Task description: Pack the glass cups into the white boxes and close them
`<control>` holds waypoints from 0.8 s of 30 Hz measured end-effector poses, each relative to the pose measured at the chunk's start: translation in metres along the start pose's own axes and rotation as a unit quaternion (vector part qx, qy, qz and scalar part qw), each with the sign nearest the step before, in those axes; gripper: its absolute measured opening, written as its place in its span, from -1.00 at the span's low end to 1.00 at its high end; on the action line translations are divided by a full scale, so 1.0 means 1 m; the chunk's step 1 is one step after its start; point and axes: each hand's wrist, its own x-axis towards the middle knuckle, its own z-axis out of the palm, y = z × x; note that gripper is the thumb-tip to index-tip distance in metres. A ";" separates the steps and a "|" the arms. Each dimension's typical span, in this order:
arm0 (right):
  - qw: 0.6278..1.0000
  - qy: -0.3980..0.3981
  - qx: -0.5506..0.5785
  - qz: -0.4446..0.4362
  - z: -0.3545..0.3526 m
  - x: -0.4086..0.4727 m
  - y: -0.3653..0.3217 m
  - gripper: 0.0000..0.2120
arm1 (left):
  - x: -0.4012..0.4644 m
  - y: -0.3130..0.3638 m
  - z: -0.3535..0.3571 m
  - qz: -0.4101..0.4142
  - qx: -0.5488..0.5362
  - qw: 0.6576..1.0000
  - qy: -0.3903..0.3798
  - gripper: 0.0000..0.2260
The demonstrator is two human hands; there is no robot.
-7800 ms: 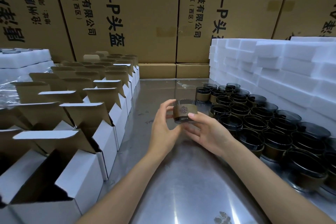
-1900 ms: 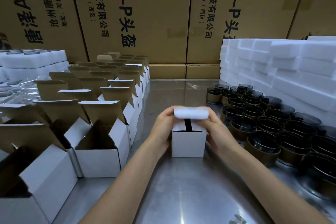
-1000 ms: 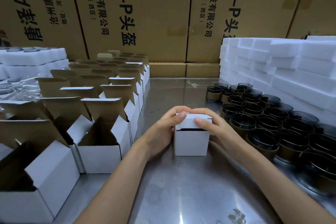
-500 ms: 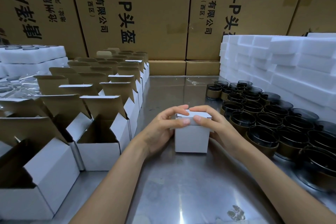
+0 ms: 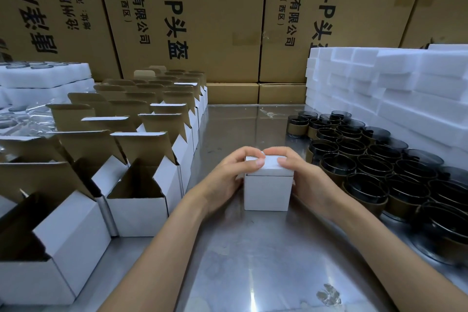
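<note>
White box (image 5: 267, 191): upright on the desk (image 5: 253, 261), centre, lid down. Left hand (image 5: 228, 177): grip curled round the box's left side, thumb on the lid. Right hand (image 5: 304, 177): grip curled round the right side, thumb on the lid. Half a second ago the lid's front edge stood slightly raised; it now lies flush. Glass cups (image 5: 379, 172): clustered right. Open boxes (image 5: 141, 185): rows left.

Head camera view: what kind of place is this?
Probably a packing station in a warehouse or small factory. Rows of open white boxes stand by many glass cups on a metal table, with big printed cartons stacked behind.
</note>
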 end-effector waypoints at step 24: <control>0.913 0.313 -0.229 -0.128 0.013 0.017 0.031 -0.81 | 0.091 -0.043 -0.016 0.144 0.699 0.659 0.238 -0.52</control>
